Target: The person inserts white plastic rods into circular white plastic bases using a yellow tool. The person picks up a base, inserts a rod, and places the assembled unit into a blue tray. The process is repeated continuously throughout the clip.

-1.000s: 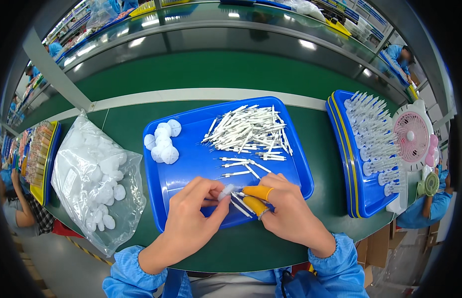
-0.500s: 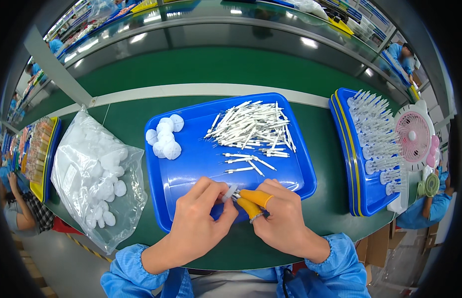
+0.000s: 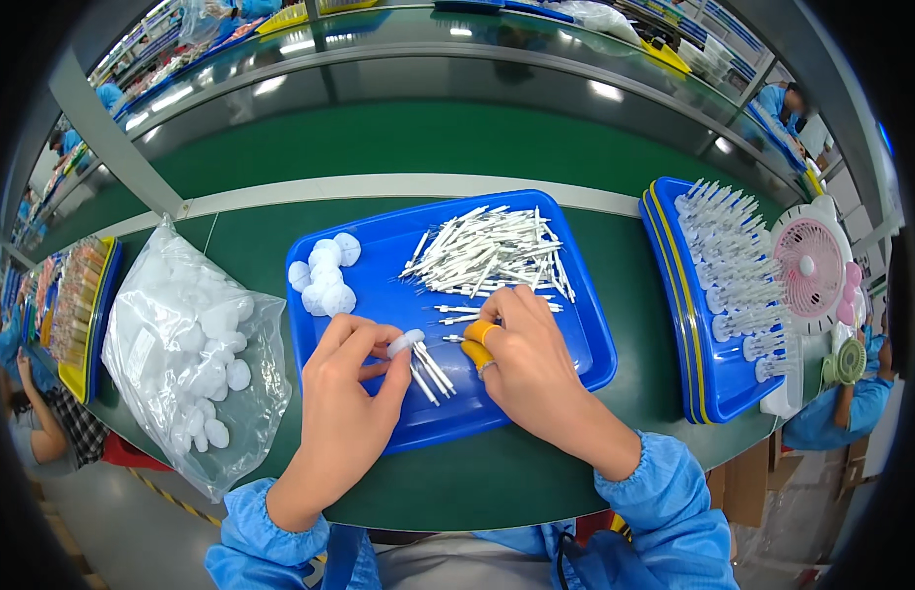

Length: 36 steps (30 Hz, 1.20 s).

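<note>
Since a moment ago my right hand (image 3: 531, 369) has moved up toward the loose sticks and my left hand (image 3: 354, 388) now holds the white round pad (image 3: 405, 342) more apart from it. My left fingers pinch this pad above the blue tray (image 3: 585, 349). My right hand, with orange covers on two fingers, closes on a thin white stick (image 3: 455, 338) lying in the tray. More sticks are heaped (image 3: 492, 251) at the tray's far side, some pads (image 3: 324, 275) at its left corner. A clear bag of pads (image 3: 187, 349) lies on the green bench (image 3: 536, 152), left of the tray.
</note>
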Each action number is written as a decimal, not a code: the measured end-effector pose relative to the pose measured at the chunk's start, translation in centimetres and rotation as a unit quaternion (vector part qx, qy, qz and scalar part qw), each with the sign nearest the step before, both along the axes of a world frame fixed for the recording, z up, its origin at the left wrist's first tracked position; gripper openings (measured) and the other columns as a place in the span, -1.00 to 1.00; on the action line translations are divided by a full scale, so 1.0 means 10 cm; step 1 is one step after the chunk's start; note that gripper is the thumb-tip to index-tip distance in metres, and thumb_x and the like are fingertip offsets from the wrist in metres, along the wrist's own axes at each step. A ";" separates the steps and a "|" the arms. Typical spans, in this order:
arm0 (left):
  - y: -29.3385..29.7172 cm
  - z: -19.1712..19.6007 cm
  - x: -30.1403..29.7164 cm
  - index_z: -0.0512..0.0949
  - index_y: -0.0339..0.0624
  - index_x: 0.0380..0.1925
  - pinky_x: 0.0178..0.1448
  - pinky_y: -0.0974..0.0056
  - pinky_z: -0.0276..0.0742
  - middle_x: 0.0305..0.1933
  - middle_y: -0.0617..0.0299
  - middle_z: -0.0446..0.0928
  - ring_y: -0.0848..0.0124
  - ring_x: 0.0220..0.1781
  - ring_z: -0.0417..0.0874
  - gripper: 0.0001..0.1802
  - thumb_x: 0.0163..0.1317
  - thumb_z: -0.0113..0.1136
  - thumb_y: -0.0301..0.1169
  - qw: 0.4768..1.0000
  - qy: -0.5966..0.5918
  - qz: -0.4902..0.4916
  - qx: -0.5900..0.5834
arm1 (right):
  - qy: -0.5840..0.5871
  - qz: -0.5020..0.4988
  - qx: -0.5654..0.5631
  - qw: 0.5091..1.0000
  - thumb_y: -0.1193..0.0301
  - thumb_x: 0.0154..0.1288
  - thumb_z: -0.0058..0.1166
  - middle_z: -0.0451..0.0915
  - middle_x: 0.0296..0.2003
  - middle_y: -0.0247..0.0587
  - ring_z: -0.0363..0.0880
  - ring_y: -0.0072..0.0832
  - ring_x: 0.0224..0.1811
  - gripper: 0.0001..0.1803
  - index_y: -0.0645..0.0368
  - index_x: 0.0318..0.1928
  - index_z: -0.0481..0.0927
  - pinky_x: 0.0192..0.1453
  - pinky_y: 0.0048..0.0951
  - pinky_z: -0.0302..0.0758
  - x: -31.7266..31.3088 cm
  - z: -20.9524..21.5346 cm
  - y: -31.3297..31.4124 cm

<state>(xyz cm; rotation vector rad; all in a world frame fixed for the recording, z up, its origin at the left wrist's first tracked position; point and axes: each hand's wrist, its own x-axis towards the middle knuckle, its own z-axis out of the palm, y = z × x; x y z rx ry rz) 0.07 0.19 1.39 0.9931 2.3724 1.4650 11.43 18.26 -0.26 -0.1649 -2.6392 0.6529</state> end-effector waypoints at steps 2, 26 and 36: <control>-0.02 0.01 -0.02 0.70 -0.39 -0.12 -0.07 0.28 0.86 -0.08 0.15 0.61 0.39 -0.09 0.79 -0.88 0.37 0.34 -0.66 1.000 -0.011 -0.026 -0.008 | 0.006 0.004 -0.035 0.999 0.74 0.02 0.28 0.63 -0.18 -0.04 0.56 -0.08 -0.07 -0.66 0.33 -0.12 0.77 0.00 -0.13 0.53 0.04 0.05 0.02; 0.02 0.02 0.14 0.67 -0.38 -0.15 -0.08 0.25 0.88 -0.20 0.10 0.67 0.36 -0.16 0.81 -0.84 0.28 0.41 -0.65 0.994 -0.069 -0.083 0.003 | -0.021 0.066 -0.101 0.993 0.76 -0.01 0.25 0.60 -0.32 -0.07 0.53 -0.13 -0.25 -0.52 0.38 0.02 0.77 -0.10 -0.17 0.43 0.33 0.21 -0.08; 0.01 -0.03 0.20 0.67 -0.35 -0.16 -0.14 0.19 0.82 -0.26 0.03 0.63 0.17 -0.26 0.81 -0.81 0.23 0.44 -0.61 0.995 0.030 -0.091 0.011 | 0.013 0.051 -0.168 0.984 0.72 -0.14 0.23 0.53 -0.33 -0.01 0.52 -0.06 -0.23 -0.65 0.46 -0.21 0.72 -0.11 -0.09 0.48 0.35 0.14 -0.26</control>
